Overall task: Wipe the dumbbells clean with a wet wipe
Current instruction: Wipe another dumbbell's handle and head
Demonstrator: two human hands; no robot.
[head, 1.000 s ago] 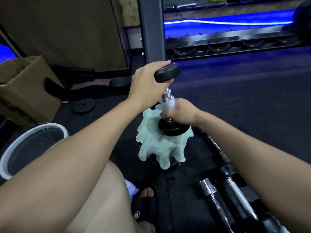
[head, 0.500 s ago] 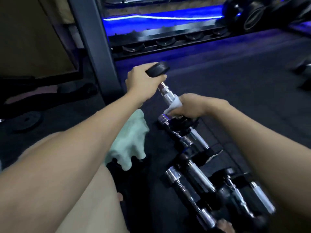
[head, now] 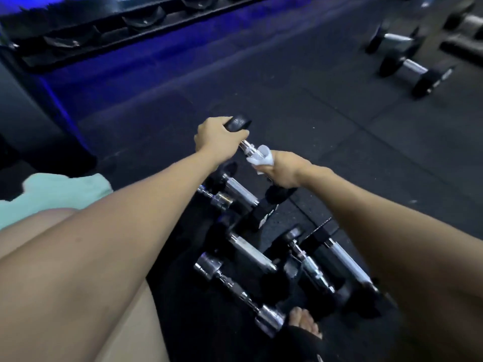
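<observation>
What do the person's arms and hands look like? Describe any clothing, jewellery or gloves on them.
Both forearms are bare, with no sleeves in view. The left hand and right hand wear no gloves; no rings, watch or bracelets show.

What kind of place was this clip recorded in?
Most likely a gym: dumbbells lie on a dark rubber floor, with more dumbbells nearby and a rack behind.

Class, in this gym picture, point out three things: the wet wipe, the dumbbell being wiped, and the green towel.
wet wipe (head: 263,155): head view, on the white fold above the right hand.
held dumbbell (head: 238,123): head view, on its black upper end weight.
green towel (head: 60,190): head view, on its flat middle.
</observation>
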